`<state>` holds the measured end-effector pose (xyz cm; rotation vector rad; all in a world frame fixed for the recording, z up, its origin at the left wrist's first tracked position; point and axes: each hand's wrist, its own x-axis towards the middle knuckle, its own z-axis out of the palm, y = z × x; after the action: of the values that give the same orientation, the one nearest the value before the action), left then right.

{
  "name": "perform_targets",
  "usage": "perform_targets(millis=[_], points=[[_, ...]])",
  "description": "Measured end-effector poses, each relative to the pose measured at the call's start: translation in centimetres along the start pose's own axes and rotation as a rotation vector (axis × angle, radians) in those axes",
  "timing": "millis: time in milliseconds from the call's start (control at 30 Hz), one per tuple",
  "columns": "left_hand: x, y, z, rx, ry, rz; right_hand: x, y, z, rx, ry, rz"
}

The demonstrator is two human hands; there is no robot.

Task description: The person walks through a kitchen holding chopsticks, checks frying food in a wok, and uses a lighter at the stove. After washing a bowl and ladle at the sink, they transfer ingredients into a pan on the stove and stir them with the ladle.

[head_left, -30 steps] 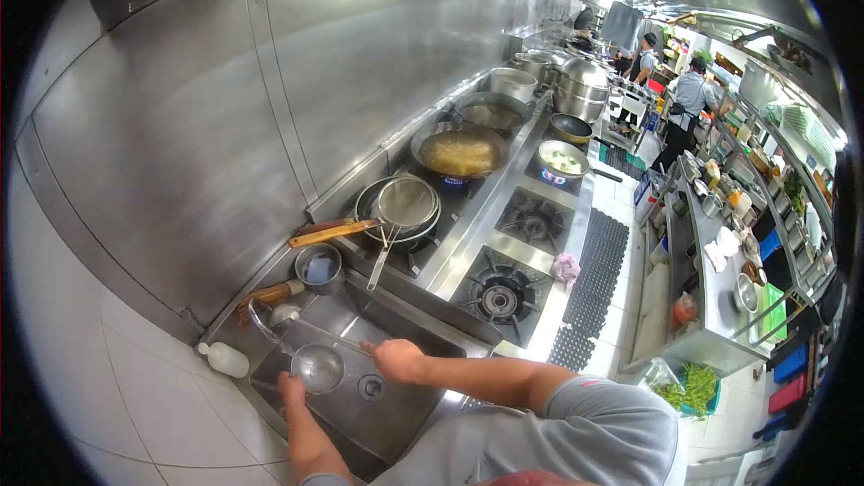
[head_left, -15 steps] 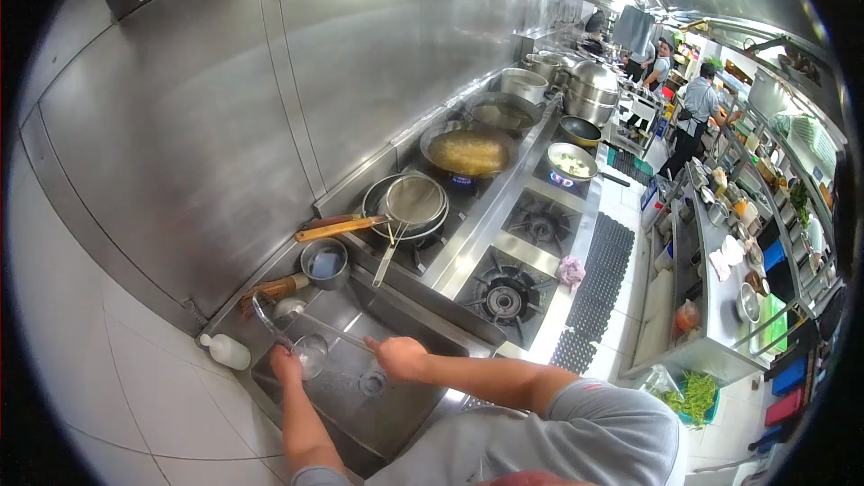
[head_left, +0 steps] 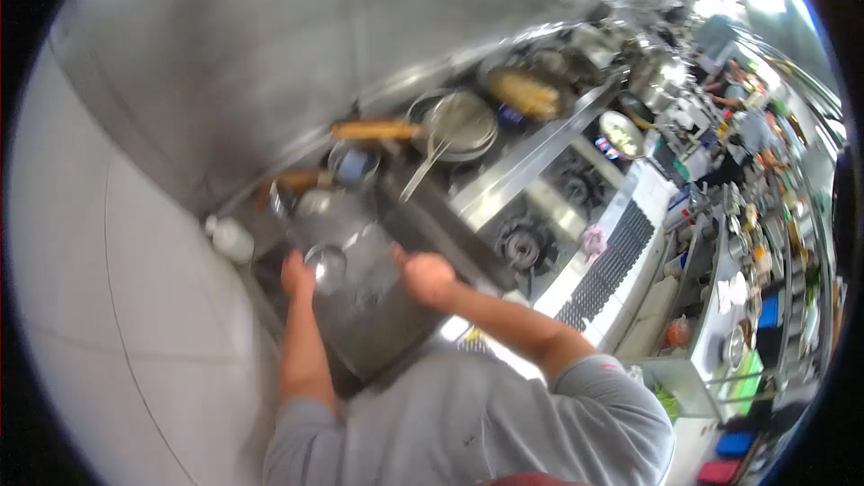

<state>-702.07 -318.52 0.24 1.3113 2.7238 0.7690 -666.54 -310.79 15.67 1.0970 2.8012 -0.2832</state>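
Observation:
Over the metal sink (head_left: 378, 342), my left hand (head_left: 297, 276) is closed at the edge of a small round metal bowl (head_left: 327, 267); whether the bowl has a handle is blurred. To its right, my right hand (head_left: 427, 279) is closed round the end of a long, thin handle, smeared by motion. That handle leads toward a ladle's round head (head_left: 315, 202) at the far side of the sink. A curved metal tap (head_left: 277, 201) stands by the sink's left edge, just beyond my left hand.
A white bottle (head_left: 231, 240) stands left of the sink. Behind it are a pot (head_left: 354, 165) and a strainer (head_left: 463, 120) with a wooden handle. Burners (head_left: 524, 247) sit to the right, with a wok of yellow oil (head_left: 525, 93) and a lit pan (head_left: 621, 133). People work at the back.
The view has turned and blurred, so the stove sits further right and higher. Both hands keep their holds over the sink, and the right hand is slightly farther from the left.

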Motion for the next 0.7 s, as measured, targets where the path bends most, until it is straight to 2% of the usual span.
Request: perform_targets(millis=[33,67,100,133,233,333,367,433,500,533,600,633,700], points=[[-1.0,1.7,-2.9,0.051,-0.044,-0.058,-0.3,1.5,2.0,-0.036,0.122,-0.033],[-1.5,0.0,-1.9,0.034,0.034,-0.015,-1.1,2.7,2.7,-0.059,0.172,-0.053],[-2.2,-0.7,-1.7,0.071,0.109,-0.036,-2.8,1.7,-1.6,-0.105,-0.092,0.06],[-4.6,0.5,-5.1,0.074,0.13,-0.147,-4.4,2.4,-0.4,-0.028,-0.122,0.051],[-7.9,-0.9,-4.3,0.18,0.208,-0.202,-10.3,5.1,0.3,0.098,-0.075,0.133],[-12.0,0.0,-2.7,0.1,0.217,-0.131,-16.5,7.0,2.8,0.281,0.02,0.172],[-13.8,0.9,-1.7,0.042,0.153,-0.114,-18.5,8.3,5.3,0.35,0.158,0.095],[-17.0,2.4,0.7,-0.016,0.061,-0.06,-22.0,8.2,4.8,0.4,0.082,0.211],[-20.4,3.8,3.5,-0.02,-0.218,0.173,-25.0,8.7,5.4,0.357,0.151,0.206],[-21.4,4.7,4.1,-0.027,-0.253,0.23,-26.3,8.9,5.0,0.355,0.139,0.223],[-22.7,6.1,4.9,-0.142,-0.505,0.43,-28.6,8.9,3.5,0.325,0.083,0.286],[-23.2,7.0,5.0,-0.149,-0.55,0.497,-29.6,9.4,3.3,0.377,0.084,0.295],[-23.1,8.8,4.7,-0.122,-0.368,0.412,-32.0,9.9,3.3,0.399,0.093,0.339]])
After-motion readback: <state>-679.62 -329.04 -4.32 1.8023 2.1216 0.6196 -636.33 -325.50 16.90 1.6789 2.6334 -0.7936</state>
